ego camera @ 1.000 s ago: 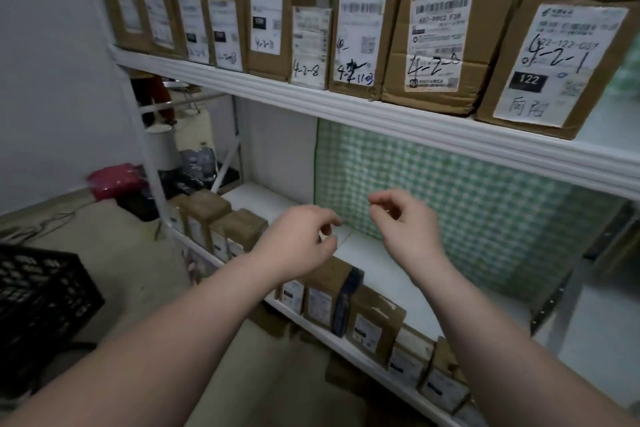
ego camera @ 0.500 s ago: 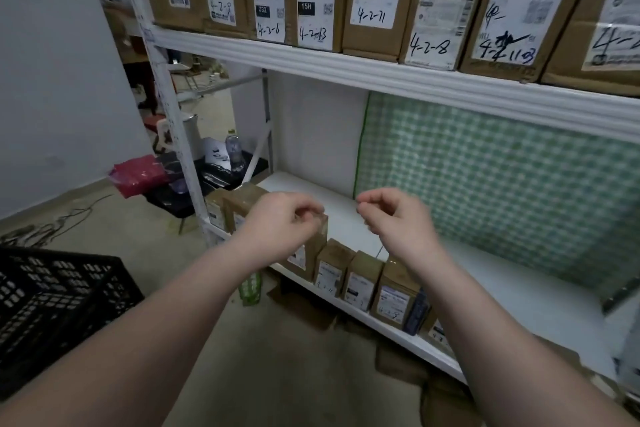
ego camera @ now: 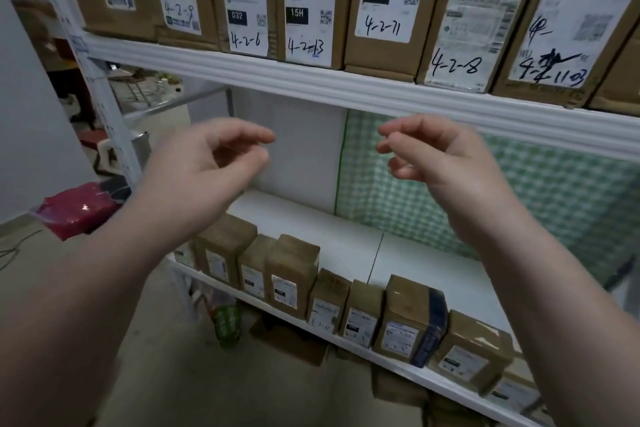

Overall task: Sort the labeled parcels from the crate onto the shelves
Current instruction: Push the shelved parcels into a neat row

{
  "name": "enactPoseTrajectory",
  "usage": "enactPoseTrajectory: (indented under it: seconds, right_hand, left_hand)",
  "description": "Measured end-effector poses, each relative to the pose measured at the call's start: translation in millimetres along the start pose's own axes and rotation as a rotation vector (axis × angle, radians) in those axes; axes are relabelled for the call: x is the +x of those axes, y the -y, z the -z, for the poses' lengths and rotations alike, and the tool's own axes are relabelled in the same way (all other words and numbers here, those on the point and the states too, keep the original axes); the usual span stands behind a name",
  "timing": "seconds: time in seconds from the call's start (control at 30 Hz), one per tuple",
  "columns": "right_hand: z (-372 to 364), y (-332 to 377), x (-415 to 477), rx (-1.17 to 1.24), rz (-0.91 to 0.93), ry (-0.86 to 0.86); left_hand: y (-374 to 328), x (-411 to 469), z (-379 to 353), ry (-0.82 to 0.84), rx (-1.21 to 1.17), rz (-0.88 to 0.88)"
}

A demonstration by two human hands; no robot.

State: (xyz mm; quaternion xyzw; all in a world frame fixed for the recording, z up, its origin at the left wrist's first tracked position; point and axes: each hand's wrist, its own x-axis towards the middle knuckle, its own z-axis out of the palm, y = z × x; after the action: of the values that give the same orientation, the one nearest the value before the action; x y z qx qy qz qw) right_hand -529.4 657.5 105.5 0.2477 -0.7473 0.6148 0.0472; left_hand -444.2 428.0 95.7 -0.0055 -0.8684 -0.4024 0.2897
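My left hand (ego camera: pixel 204 166) and my right hand (ego camera: pixel 440 152) are both raised in front of the white shelf unit, just below the upper shelf's rail (ego camera: pixel 346 87). Each hand is empty, fingers loosely curled and apart. Several brown labeled parcels stand on the upper shelf, among them one marked 4-2-6 (ego camera: pixel 244 0) and one marked 4-2-13 (ego camera: pixel 308 7). A row of small brown parcels (ego camera: pixel 291 274) lines the front of the lower shelf (ego camera: pixel 346 239), under my hands. The crate is out of view.
A green checked cloth (ego camera: pixel 536 204) hangs behind the lower shelf on the right. A red bag (ego camera: pixel 79 211) lies on the floor at left beside the shelf's white upright (ego camera: pixel 104 97). Cardboard pieces and a green bottle (ego camera: pixel 227 322) lie under the lower shelf.
My view has swung left and closer to the shelves, and the black crate has left the frame. Both hands have risen toward the upper shelf's rail and their fingers have loosened.
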Motion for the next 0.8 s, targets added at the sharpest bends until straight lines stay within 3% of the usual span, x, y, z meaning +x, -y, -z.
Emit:
enactPoseTrajectory:
  seconds: [0.2,0.3,0.5,0.8]
  right_hand:
    - [-18.5,-2.1,59.1,-0.087,0.166,-0.185]
    - [-36.4,1.5,90.4,-0.191,0.252,-0.203]
    - [-90.0,16.7,150.8,-0.450,0.396,-0.104]
    - [-209.5,49.4,254.1,-0.956,0.718,-0.109]
  left_hand:
    - [28.2,68.1,26.4,-0.188,0.139,-0.056]
    - [53.9,108.6,35.4,-0.310,0.225,0.024]
    - [120.2,183.4,67.7,-0.256,0.320,0.244]
    - [231.9,277.4,123.5,-0.318,0.344,0.340]
